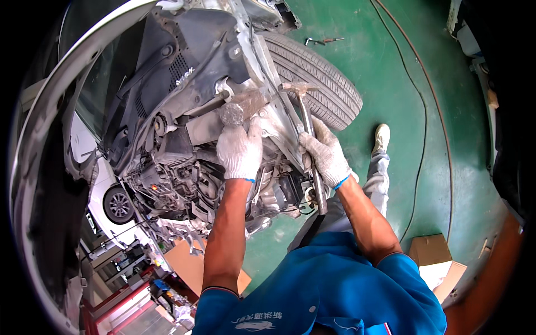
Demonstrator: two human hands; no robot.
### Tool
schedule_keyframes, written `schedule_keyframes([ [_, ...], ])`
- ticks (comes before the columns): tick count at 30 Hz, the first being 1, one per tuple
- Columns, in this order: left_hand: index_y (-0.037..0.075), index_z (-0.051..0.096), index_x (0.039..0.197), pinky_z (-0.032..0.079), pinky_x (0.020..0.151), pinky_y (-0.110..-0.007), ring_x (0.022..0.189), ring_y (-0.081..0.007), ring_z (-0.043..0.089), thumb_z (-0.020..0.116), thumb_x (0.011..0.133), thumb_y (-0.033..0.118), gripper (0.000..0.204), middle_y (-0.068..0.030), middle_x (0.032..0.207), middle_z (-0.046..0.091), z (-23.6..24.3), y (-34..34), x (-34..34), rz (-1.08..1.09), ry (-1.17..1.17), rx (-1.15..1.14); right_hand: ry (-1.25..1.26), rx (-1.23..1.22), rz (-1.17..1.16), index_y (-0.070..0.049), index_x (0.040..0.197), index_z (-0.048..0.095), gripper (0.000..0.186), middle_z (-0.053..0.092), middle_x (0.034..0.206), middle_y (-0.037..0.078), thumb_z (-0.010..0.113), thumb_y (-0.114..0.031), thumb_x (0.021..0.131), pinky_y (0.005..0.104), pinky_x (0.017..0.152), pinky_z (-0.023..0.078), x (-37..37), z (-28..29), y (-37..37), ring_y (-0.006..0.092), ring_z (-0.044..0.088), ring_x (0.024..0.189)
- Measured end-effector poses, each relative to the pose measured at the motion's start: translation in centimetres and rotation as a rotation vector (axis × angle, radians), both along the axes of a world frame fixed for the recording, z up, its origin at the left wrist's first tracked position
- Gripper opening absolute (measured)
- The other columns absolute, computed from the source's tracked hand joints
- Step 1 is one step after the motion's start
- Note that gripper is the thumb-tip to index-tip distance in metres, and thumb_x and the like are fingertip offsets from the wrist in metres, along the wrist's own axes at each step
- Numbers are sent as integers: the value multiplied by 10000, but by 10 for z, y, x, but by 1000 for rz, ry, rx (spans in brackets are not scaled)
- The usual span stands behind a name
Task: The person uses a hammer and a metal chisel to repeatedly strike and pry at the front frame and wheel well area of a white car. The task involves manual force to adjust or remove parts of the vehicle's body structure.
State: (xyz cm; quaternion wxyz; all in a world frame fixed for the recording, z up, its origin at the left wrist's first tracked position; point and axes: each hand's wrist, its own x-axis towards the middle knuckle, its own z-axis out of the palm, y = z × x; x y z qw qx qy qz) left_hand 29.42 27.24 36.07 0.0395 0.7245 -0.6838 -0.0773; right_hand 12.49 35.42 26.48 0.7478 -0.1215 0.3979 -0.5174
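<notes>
My left hand (241, 152), in a white knit glove, is closed at a heavy, worn metal block (231, 114) with a round face, much like a sledgehammer head. The block lies at the inner side of the bare metal fender edge (272, 82) of a car's open engine bay. My right hand (325, 152), gloved too, grips a metal-handled hammer (301, 100) partway along the handle. Its head is up beside the front tire (318, 78), over the outer side of the fender edge, and the handle end points down toward my body. The left fingertips are partly hidden.
Engine parts (187, 181) lie exposed left of my arms, under the raised hood (33, 128). A ratchet-like tool (324, 41) rests on the green floor (402, 72). Hoses (425, 111) run along the right. Cardboard boxes (430, 251) stand at lower right, and a white car (103, 192) at left.
</notes>
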Motion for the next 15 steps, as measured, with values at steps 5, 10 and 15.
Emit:
schedule_keyframes([
  [5, -5, 697, 1286, 532, 959, -553, 1103, -496, 686, 686, 987, 426, 525, -299, 1201, 722, 3, -6, -12, 59, -172, 104, -62, 0, 83, -17, 1606, 403, 629, 602, 814, 12, 648, -147, 1041, 210, 441, 439, -10, -5, -10, 69, 526, 498],
  [10, -8, 703, 1276, 531, 976, -539, 1133, -476, 685, 650, 1033, 439, 512, -304, 1219, 717, 2, -6, -16, 55, -161, 27, -80, 137, -30, 7, 1563, 415, 567, 591, 780, 1, 620, -150, 1059, 220, 401, 432, -28, 6, -28, 77, 508, 453],
  [15, 38, 703, 1296, 533, 981, -522, 1167, -455, 676, 641, 1041, 434, 475, -273, 1274, 706, 8, -8, -22, -17, -21, 22, -138, 65, 279, -26, 1509, 467, 477, 587, 754, 5, 598, -133, 1063, 232, 390, 415, -33, 18, -29, 85, 508, 457],
])
